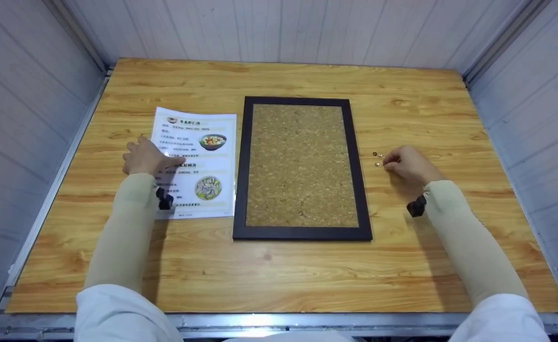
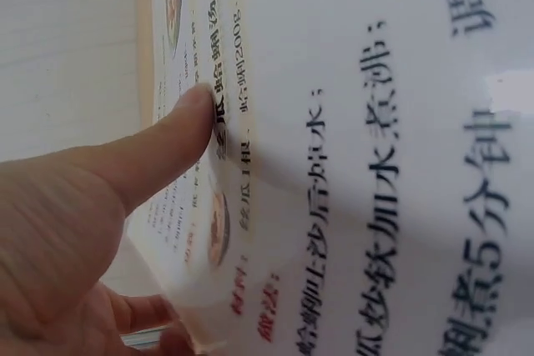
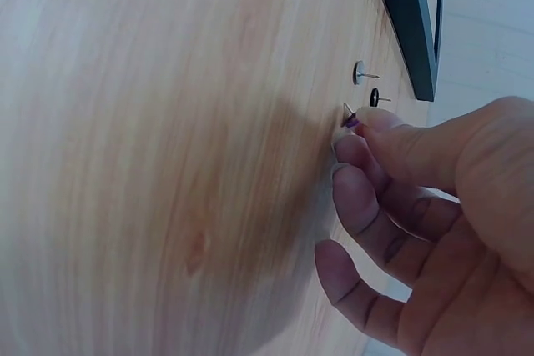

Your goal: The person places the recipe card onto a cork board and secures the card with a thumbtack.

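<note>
A printed recipe sheet (image 1: 217, 164) with food pictures lies left of the cork board (image 1: 302, 166). My left hand (image 1: 146, 157) holds it by the left edge, its thumb (image 2: 171, 143) flat on the printed face and its other fingers by the edge, partly hidden. At the right of the board, my right hand (image 1: 407, 164) pinches a thumbtack (image 3: 350, 120) between thumb and index finger, close over the table. Beside those fingertips two more thumbtacks rest with points up, a silver one (image 3: 359, 72) and a dark one (image 3: 375, 97).
A black frame (image 1: 302, 233) borders the cork board in the middle of the wood-grain table (image 1: 269, 275). Pale panel walls (image 1: 279, 31) stand behind the table and on both sides. A metal rail (image 1: 307, 320) runs along the near edge.
</note>
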Action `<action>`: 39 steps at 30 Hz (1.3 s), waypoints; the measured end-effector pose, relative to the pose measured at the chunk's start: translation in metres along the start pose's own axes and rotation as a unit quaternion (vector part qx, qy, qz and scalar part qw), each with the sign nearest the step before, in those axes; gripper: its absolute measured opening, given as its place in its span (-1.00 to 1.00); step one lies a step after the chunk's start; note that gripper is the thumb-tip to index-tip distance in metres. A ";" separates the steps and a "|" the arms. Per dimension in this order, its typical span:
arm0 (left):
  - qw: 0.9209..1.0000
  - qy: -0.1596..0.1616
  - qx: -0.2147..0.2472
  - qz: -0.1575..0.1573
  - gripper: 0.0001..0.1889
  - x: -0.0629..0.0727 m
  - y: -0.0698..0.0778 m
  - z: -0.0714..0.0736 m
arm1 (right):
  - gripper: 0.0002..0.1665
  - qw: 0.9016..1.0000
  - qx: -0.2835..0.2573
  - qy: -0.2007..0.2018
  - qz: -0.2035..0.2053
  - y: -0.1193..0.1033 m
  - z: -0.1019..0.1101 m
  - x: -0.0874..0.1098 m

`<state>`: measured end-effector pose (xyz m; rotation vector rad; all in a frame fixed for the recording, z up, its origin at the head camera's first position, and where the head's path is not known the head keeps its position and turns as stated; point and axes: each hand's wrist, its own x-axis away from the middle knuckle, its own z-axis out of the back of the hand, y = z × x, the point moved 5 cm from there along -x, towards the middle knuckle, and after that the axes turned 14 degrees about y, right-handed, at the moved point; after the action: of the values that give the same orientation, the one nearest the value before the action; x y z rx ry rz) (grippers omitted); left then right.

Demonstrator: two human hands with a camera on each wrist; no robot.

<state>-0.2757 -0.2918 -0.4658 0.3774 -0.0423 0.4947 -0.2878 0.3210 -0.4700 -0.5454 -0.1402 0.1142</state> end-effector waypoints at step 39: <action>0.876 0.035 0.480 -0.012 -0.51 0.015 -0.004 0.075 | -0.77 1.000 0.005 0.012 -0.015 -0.002 -0.003 0.001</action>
<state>-0.2566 -0.3149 -0.3953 1.3367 0.2940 0.4770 -0.2864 0.3176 -0.4717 -0.5344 -0.1251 0.0794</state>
